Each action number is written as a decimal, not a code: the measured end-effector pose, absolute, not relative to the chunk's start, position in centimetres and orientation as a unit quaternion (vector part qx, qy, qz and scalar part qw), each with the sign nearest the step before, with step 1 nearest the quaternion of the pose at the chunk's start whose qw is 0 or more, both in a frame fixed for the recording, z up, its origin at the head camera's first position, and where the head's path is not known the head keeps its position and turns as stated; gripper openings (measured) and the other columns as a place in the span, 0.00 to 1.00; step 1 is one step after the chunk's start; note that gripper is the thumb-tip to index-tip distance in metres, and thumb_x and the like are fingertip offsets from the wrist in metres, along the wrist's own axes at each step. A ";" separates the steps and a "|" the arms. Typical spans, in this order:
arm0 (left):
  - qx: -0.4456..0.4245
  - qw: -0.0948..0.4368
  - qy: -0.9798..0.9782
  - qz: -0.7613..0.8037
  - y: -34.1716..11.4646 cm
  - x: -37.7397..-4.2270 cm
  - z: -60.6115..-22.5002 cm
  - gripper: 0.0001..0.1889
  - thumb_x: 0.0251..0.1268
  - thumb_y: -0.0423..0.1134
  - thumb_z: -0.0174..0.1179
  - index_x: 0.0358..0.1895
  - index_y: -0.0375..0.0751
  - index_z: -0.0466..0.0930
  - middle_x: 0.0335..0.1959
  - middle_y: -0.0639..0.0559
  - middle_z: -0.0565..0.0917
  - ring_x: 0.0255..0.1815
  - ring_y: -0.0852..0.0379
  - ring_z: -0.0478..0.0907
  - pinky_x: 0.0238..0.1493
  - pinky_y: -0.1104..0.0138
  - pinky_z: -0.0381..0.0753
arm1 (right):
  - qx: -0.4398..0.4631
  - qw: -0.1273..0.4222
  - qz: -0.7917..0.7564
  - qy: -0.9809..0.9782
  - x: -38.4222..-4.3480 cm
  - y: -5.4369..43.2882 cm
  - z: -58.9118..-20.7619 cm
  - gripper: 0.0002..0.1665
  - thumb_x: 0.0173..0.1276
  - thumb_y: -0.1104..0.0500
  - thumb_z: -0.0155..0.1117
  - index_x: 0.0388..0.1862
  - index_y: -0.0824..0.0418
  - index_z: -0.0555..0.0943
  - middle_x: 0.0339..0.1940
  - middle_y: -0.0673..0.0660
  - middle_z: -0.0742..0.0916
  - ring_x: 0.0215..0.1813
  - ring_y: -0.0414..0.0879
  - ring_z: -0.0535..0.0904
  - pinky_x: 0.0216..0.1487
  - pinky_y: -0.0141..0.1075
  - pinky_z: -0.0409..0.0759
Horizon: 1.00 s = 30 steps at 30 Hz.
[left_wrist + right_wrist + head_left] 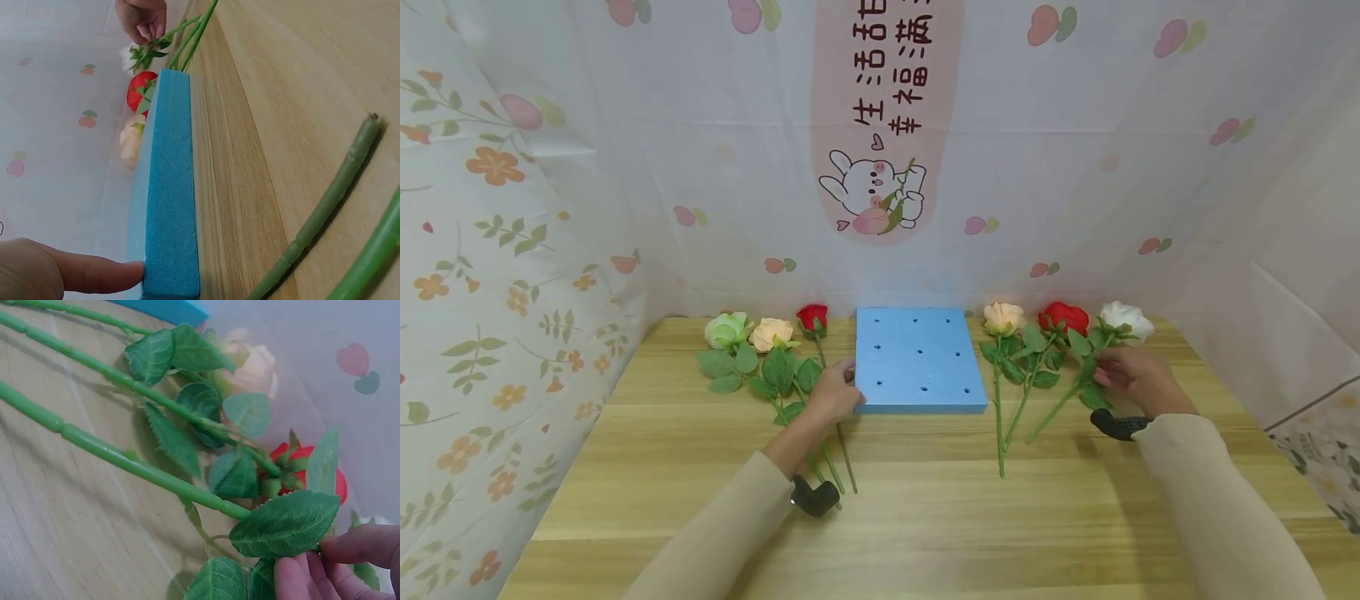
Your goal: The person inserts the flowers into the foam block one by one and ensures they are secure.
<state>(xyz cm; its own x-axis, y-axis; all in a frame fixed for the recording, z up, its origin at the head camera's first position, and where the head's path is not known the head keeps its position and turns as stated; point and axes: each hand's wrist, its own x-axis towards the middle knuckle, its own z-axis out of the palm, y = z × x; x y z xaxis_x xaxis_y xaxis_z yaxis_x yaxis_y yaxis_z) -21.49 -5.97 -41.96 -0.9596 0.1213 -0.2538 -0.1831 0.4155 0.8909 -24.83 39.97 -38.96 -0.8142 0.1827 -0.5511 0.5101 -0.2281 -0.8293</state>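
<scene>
My left hand grips the near left corner of a blue foam block with several small holes in its top. In the left wrist view the thumb lies straight against the block's edge; the other fingers are hidden there. At the right, my right hand pinches the leafy stem of a white rose just below its bloom. Seen from the right wrist, thumb and fingers meet behind a green leaf, which covers part of the pinch. The stem slants toward the table's front.
Left of the block lie a green rose, a peach rose and a red rose, their stems passing under my left arm. Another peach rose and red rose lie right of it. A patterned cloth hangs behind the table.
</scene>
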 end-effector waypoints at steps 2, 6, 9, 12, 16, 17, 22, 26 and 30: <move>-0.019 0.141 0.830 0.539 -6.0 -21.6 -42.0 0.40 0.55 0.21 0.55 0.75 0.38 0.58 0.68 0.34 0.68 0.70 0.36 0.63 0.60 0.51 0.73 | 0.278 0.113 -0.736 0.607 -24.8 40.2 -38.8 0.19 0.69 0.72 0.52 0.21 0.60 0.80 0.20 0.54 0.86 0.25 0.43 0.85 0.34 0.32 0.84; -0.020 0.139 0.836 0.530 -6.0 -21.6 -42.0 0.40 0.54 0.22 0.55 0.74 0.38 0.58 0.68 0.35 0.69 0.69 0.36 0.64 0.55 0.54 0.75 | 0.277 0.114 -0.743 0.598 -24.6 40.3 -38.3 0.19 0.70 0.71 0.51 0.21 0.60 0.81 0.22 0.54 0.86 0.27 0.43 0.85 0.36 0.31 0.84; -0.020 0.139 0.839 0.526 -6.0 -21.5 -42.0 0.40 0.52 0.22 0.53 0.74 0.38 0.59 0.67 0.35 0.69 0.68 0.37 0.65 0.45 0.60 0.75 | 0.271 0.115 -0.756 0.585 -24.4 40.2 -37.6 0.19 0.70 0.71 0.51 0.21 0.61 0.81 0.22 0.54 0.85 0.27 0.44 0.85 0.37 0.31 0.84; -0.020 0.138 0.838 0.528 -6.0 -21.5 -41.9 0.41 0.51 0.22 0.51 0.74 0.38 0.59 0.67 0.35 0.70 0.68 0.37 0.66 0.37 0.63 0.71 | 0.250 0.106 -0.765 0.585 -24.3 39.8 -36.6 0.18 0.70 0.71 0.51 0.22 0.61 0.81 0.24 0.54 0.84 0.29 0.43 0.84 0.40 0.30 0.84; -0.018 0.135 0.837 0.529 -5.9 -21.4 -41.7 0.41 0.50 0.22 0.52 0.74 0.38 0.59 0.67 0.34 0.70 0.68 0.37 0.66 0.40 0.62 0.72 | 0.218 0.080 -0.771 0.593 -24.5 38.8 -35.2 0.12 0.70 0.70 0.54 0.28 0.61 0.80 0.27 0.53 0.83 0.31 0.42 0.83 0.41 0.30 0.83; -0.018 0.133 0.838 0.529 -5.9 -21.3 -41.7 0.40 0.50 0.22 0.52 0.74 0.37 0.59 0.67 0.34 0.70 0.68 0.37 0.66 0.42 0.61 0.73 | 0.214 0.070 -0.772 0.594 -24.5 38.5 -34.8 0.10 0.70 0.69 0.55 0.30 0.61 0.79 0.27 0.52 0.83 0.32 0.42 0.83 0.41 0.30 0.83; -0.017 0.131 0.838 0.530 -6.0 -21.2 -41.6 0.40 0.51 0.22 0.52 0.74 0.37 0.59 0.66 0.34 0.71 0.68 0.36 0.66 0.49 0.58 0.75 | 0.185 0.015 -0.793 0.581 -24.8 36.6 -33.1 0.05 0.68 0.69 0.59 0.40 0.62 0.76 0.30 0.52 0.84 0.35 0.41 0.84 0.43 0.30 0.83; -0.018 0.134 0.839 0.527 -6.0 -21.0 -41.5 0.40 0.51 0.21 0.53 0.74 0.36 0.59 0.65 0.34 0.71 0.67 0.36 0.67 0.50 0.57 0.76 | 0.155 -0.017 -0.813 0.561 -24.7 35.1 -32.0 0.11 0.67 0.69 0.62 0.46 0.64 0.74 0.33 0.53 0.84 0.37 0.42 0.84 0.44 0.31 0.83; -0.019 0.140 0.838 0.527 -6.0 -20.8 -41.4 0.40 0.50 0.21 0.53 0.74 0.36 0.59 0.65 0.34 0.72 0.67 0.36 0.67 0.50 0.57 0.76 | 0.129 -0.036 -0.817 0.561 -24.4 33.9 -31.0 0.15 0.66 0.67 0.63 0.51 0.64 0.73 0.36 0.53 0.84 0.38 0.41 0.83 0.44 0.30 0.83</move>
